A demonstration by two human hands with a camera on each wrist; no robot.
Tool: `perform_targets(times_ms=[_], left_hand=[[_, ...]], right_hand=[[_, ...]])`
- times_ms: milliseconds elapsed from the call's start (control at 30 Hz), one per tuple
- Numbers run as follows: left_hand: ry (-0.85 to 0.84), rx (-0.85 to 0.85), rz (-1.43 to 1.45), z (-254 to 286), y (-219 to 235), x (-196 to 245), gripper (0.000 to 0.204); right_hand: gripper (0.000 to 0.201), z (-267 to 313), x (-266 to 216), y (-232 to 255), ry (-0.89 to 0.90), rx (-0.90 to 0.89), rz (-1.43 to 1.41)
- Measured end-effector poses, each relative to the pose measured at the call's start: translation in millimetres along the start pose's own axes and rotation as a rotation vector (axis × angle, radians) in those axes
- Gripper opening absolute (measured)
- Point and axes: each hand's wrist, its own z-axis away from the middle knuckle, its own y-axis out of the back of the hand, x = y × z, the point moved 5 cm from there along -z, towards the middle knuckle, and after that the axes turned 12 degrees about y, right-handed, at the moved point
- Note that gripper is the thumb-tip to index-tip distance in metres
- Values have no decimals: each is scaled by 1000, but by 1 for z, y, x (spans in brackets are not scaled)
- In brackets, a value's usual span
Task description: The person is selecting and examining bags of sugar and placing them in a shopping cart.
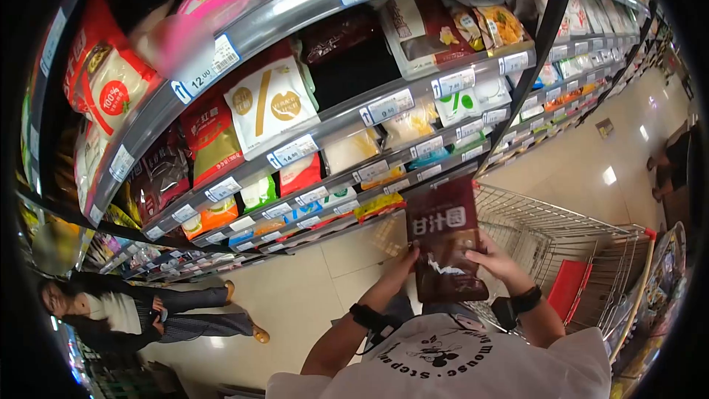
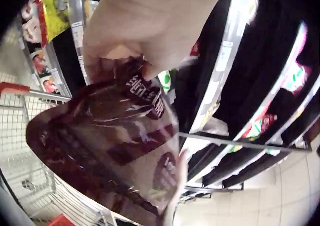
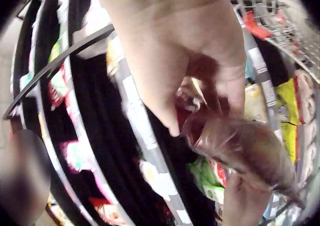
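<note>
A maroon food packet [image 1: 449,251] with large white characters is held up in front of the person's chest, between both hands. At its left edge the left hand [image 1: 399,270] grips it; on the right side the right hand [image 1: 496,257] grips it, thumb over the front. In the left wrist view the glossy packet [image 2: 115,136] spreads out below the left hand [image 2: 145,31], its film creased. The right wrist view has the packet [image 3: 245,146] nearly edge-on, pinched between the thumb and fingers of the right hand [image 3: 185,51].
Store shelves [image 1: 384,107] with bagged goods and price tags curve across the front. A wire shopping cart [image 1: 546,229] with a red panel [image 1: 569,292] stands close at the right. Another person [image 1: 140,310] stands on the tiled floor [image 1: 295,303] at the left.
</note>
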Motion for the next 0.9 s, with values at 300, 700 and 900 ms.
perform_targets(times_ms=[300, 700, 900], left_hand=[[-92, -758, 741, 77, -47, 98, 22], [-72, 430, -328, 12, 83, -26, 30], [73, 37, -70, 25, 27, -1, 29]], right_hand=[[48, -22, -62, -146, 408, -959, 439], [45, -24, 77, -60, 10, -51, 129], [34, 25, 102, 71, -202, 515, -291]])
